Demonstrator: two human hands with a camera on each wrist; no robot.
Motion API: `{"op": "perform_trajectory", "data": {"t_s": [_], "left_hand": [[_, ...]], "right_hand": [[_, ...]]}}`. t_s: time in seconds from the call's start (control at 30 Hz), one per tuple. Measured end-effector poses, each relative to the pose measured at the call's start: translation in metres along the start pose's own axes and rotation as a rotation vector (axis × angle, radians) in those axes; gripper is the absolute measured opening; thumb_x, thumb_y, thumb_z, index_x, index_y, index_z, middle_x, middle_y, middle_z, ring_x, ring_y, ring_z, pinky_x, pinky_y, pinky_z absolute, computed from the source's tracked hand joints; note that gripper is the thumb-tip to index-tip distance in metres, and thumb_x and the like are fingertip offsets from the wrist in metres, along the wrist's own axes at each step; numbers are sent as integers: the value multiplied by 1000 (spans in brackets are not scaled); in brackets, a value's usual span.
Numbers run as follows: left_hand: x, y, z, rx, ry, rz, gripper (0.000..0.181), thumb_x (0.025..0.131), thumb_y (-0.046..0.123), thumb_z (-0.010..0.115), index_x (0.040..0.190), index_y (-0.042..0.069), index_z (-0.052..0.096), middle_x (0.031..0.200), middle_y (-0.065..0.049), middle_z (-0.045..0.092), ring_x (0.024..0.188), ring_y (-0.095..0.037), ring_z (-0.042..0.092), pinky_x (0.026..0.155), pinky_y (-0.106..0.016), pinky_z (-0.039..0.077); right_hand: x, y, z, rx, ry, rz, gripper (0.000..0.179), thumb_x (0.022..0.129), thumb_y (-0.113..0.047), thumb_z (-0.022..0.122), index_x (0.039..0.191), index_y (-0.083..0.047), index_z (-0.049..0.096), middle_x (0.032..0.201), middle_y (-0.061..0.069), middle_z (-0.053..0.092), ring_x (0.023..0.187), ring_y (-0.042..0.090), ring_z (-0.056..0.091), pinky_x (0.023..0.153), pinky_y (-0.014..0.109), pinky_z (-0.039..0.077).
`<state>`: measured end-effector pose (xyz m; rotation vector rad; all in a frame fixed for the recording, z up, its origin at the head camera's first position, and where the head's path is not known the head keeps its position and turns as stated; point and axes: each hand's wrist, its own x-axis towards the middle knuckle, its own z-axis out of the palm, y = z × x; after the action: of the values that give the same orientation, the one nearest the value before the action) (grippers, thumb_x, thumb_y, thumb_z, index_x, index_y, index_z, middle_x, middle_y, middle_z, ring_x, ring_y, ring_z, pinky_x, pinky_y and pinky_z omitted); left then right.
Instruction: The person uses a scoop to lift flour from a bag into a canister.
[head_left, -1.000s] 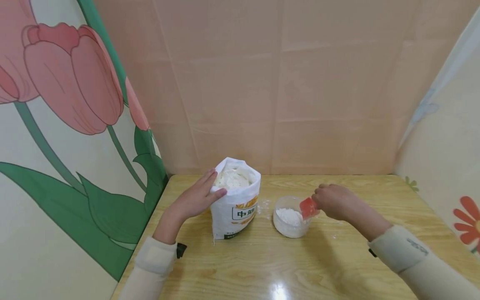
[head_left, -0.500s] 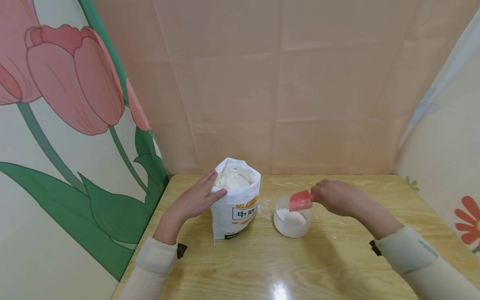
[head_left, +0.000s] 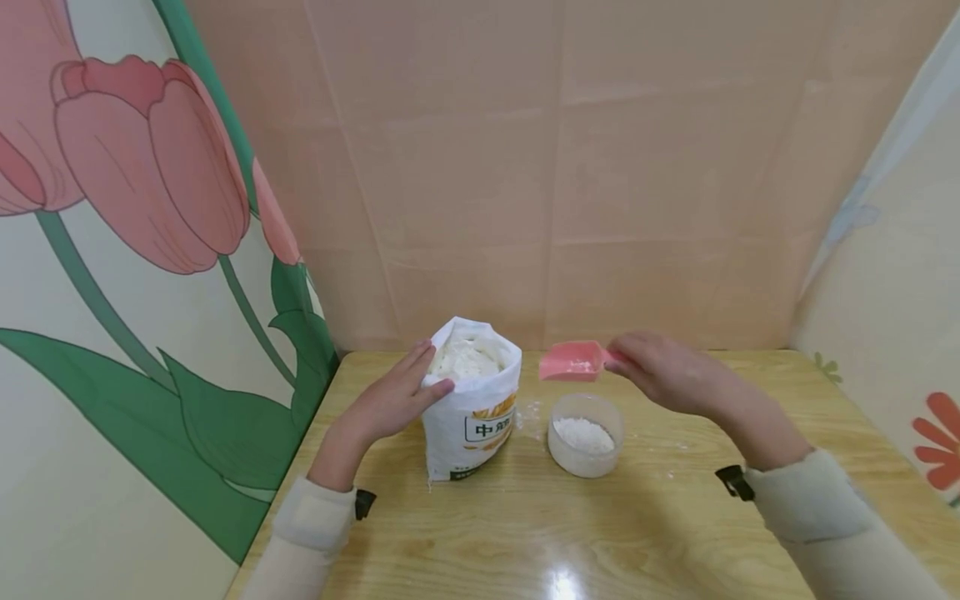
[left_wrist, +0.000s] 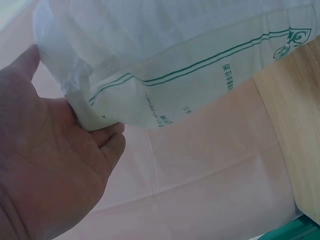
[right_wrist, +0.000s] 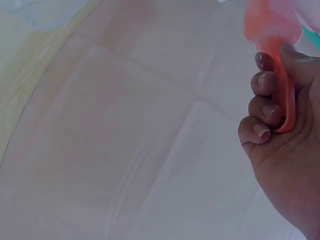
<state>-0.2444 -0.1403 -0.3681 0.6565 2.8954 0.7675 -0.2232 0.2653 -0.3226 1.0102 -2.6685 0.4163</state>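
Observation:
An upright white bag of flour [head_left: 471, 425] stands with its top folded wide. My left hand [head_left: 393, 392] holds its left rim, thumb in front and fingers along the far side; the left wrist view shows the fingers [left_wrist: 112, 142] bent round the bag's edge [left_wrist: 150, 100]. In the right wrist view my right hand [right_wrist: 285, 135] grips the handle of a pink scoop [right_wrist: 272, 22], fingers wrapped round it. The scoop, dusted with flour inside, hangs above and behind a clear round bowl [head_left: 585, 458], between bag and right hand. White flour [head_left: 583, 435] lies heaped in the bowl.
Wood-grained table [head_left: 480, 542] under everything, with spilled flour [head_left: 529, 412] between bag and bowl. A pinkish cloth [head_left: 450, 167] hangs along the back edge. Painted walls close in on both sides, tulips [head_left: 150, 158] at left.
The right hand has lifted the scoop up from the bowl and moved it left and back, levelling it from its tilt. The left hand stays on the bag.

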Motion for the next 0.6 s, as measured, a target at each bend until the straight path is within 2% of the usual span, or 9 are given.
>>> {"op": "perform_trajectory", "data": {"t_s": [0.3,0.6], "left_hand": [[1,1,1,-4,7,-3,93,99,72,36,163,8,14,171,-5,8,157,-25,5,124,-50,17],[1,2,0,-14,4,-8,89,101,68,40,163,9,14,171,-4,8,157,-23,5,124,-51,17]], "right_hand": [[11,-10,-3,16,42,-13,6,100,-18,66,102,-13,68,85,-7,61,76,10,55,71,35,51],[31,-26,-5,6,3,18,15,101,-23,64,108,-11,69,94,-1,66,86,17,63,80,42,54]]}}
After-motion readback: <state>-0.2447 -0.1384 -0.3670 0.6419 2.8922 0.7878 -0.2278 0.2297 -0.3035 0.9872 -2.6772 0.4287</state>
